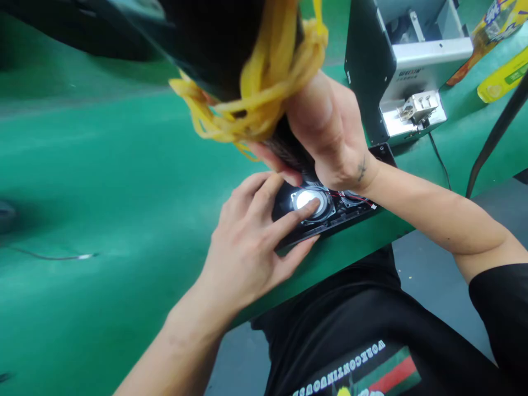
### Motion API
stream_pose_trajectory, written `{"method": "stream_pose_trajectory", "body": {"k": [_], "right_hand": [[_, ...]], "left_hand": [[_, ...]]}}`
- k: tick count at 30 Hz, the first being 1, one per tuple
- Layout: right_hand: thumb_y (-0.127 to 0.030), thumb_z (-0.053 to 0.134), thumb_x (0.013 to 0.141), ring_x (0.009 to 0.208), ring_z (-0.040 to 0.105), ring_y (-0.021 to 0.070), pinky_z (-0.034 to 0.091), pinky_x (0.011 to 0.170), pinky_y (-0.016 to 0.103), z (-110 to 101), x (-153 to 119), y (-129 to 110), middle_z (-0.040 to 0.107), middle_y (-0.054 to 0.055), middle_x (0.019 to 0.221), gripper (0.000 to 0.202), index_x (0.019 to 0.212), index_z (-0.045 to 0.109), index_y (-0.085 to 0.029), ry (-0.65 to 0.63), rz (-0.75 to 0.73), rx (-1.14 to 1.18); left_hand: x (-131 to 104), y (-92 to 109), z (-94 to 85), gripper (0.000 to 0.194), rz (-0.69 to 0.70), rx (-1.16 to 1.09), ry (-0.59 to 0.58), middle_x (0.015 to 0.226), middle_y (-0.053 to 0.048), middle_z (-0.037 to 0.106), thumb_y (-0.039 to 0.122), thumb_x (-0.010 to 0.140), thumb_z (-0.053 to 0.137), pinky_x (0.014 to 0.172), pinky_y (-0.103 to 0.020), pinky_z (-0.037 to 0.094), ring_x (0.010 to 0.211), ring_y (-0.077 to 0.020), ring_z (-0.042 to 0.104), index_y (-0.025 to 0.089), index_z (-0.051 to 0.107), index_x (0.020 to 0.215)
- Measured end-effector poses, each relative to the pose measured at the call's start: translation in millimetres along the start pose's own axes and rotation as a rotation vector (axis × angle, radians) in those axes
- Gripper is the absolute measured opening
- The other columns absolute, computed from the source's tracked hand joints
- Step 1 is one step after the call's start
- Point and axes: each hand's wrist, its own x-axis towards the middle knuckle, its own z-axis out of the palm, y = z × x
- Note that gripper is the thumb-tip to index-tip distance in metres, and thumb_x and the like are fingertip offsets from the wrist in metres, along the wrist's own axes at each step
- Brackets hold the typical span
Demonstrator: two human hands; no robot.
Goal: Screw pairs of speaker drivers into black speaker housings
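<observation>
A black plastic housing point(291, 235) lies near the front edge of the table, with a round speaker point(317, 212) set in it and a second one point(350, 199) to its right. Thin red and black wires run across them. My left hand point(251, 236) grips the left end of the housing, its index finger pressing on the bright back of the nearer speaker and its thumb along the near edge. My right hand point(330, 129) is closed around a black electric screwdriver point(292, 148), tied round with yellow rubber bands point(264, 104). The screwdriver's tip is hidden behind my hands.
A black and silver machine point(424, 60) stands behind on the right, with a cable going down from it. Beyond it are an orange drink bottle point(490, 38) and a yellow bottle point(503, 77). A loose thin wire point(61, 257) lies on the green table point(136, 181) at left.
</observation>
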Motion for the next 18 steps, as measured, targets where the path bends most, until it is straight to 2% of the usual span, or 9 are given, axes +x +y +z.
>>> {"method": "stream_pose_trajectory", "body": {"k": [2,4,6,9,11,13,15,17,18], "right_hand": [[-0.102,0.053,0.094,0.06,0.059,0.006,0.055,0.061,0.016,11,-2,-5,0.054,-0.01,0.066,0.081,0.101,0.054,-0.021,0.161,-0.052,0.149],[-0.1,0.063,0.09,0.056,0.052,0.0037,0.051,0.055,0.015,18,-3,-3,0.052,-0.012,0.064,0.084,0.108,0.06,-0.019,0.152,-0.056,0.222],[-0.098,0.06,0.093,0.057,0.051,0.003,0.049,0.055,0.015,22,-4,5,0.05,-0.013,0.065,0.081,0.113,0.062,-0.02,0.16,-0.044,0.221],[-0.103,0.043,0.091,0.06,0.053,0.0028,0.049,0.058,0.015,24,-4,17,0.049,-0.012,0.066,0.081,0.097,0.056,-0.022,0.217,-0.006,0.137],[-0.109,0.047,0.081,0.063,0.056,0.0039,0.052,0.059,0.016,23,-3,15,0.05,-0.011,0.067,0.084,0.084,0.047,-0.025,0.199,0.066,0.108],[-0.109,0.058,0.075,0.057,0.054,0.004,0.05,0.052,0.018,16,0,0,0.05,-0.012,0.065,0.085,0.083,0.044,-0.025,0.216,0.048,0.159],[-0.103,0.061,0.082,0.048,0.047,0.0037,0.044,0.043,0.019,5,0,-29,0.052,-0.015,0.062,0.079,0.097,0.05,-0.026,0.313,-0.064,0.227],[-0.095,0.062,0.092,0.045,0.045,0.0061,0.042,0.04,0.019,-14,-4,-67,0.061,-0.016,0.065,0.076,0.122,0.05,-0.026,0.38,-0.172,0.203],[-0.095,0.062,0.092,0.041,0.04,0.0063,0.039,0.038,0.021,-26,-8,-85,0.058,-0.015,0.064,0.075,0.118,0.051,-0.026,0.467,-0.255,0.13]], "left_hand": [[0,-1,0.6,0.034,0.004,0.009,-0.003,0.163,-0.017,0.061,0.039,0.107,0.069,0.124,-0.074,0.055,0.155,-0.0471,0.055,0.027,0.08,0.137],[0,-2,1.5,0.034,0.045,0.03,0.018,0.162,-0.02,0.06,0.036,0.107,0.07,0.121,-0.075,0.057,0.154,-0.0482,0.057,0.026,0.079,0.138],[0,-3,2.6,0.034,0.073,0.045,0.029,0.162,-0.021,0.06,0.035,0.107,0.07,0.118,-0.075,0.058,0.153,-0.049,0.057,0.026,0.078,0.14],[-1,-6,4.9,0.036,0.07,0.028,0.041,0.161,-0.018,0.061,0.033,0.106,0.07,0.119,-0.073,0.059,0.153,-0.049,0.058,0.028,0.078,0.141],[-2,-8,6.7,0.039,0.082,0.014,0.074,0.163,-0.016,0.061,0.031,0.102,0.073,0.119,-0.071,0.059,0.151,-0.0479,0.059,0.031,0.076,0.142],[-3,-13,8.8,0.045,0.106,0.018,0.092,0.17,-0.015,0.057,0.029,0.099,0.075,0.117,-0.07,0.06,0.15,-0.0479,0.06,0.034,0.073,0.144],[-5,-18,11.1,0.054,0.12,0.018,0.077,0.177,-0.014,0.05,0.028,0.097,0.077,0.115,-0.072,0.06,0.151,-0.0497,0.06,0.037,0.069,0.15],[-7,-23,13.3,0.064,0.11,-0.006,0.083,0.181,-0.01,0.047,0.025,0.094,0.077,0.116,-0.074,0.059,0.151,-0.0502,0.059,0.042,0.065,0.155],[-8,-25,14.2,0.067,0.106,-0.021,0.09,0.181,-0.008,0.046,0.024,0.093,0.077,0.117,-0.074,0.058,0.151,-0.0498,0.059,0.043,0.064,0.156]]}}
